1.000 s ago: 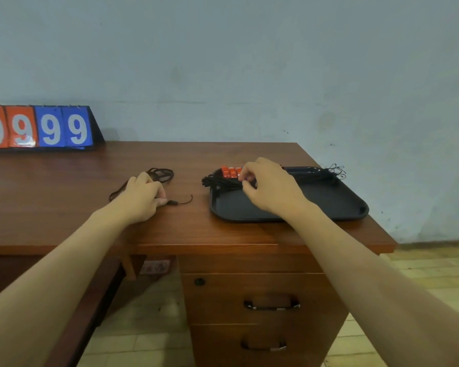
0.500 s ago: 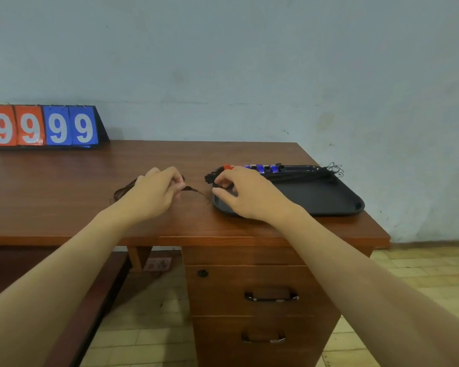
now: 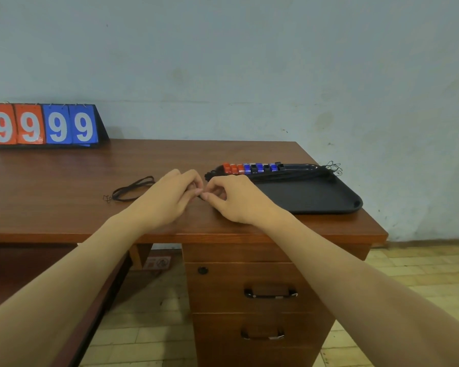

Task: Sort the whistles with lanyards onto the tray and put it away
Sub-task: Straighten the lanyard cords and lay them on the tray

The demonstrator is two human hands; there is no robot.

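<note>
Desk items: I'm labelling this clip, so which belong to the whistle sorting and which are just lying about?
Part of the job:
black tray
row of whistles along its far rim
loose lanyard on the desk
left hand and right hand, pinching its end

Just there:
scoreboard
desk drawers

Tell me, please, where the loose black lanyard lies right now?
In the head view, the loose black lanyard lies on the desk, just beside the left hand, well left of the tray.

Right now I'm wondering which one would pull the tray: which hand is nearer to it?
Right. The right hand sits at the tray's near left corner; the left hand is farther left, over bare desk.
</note>
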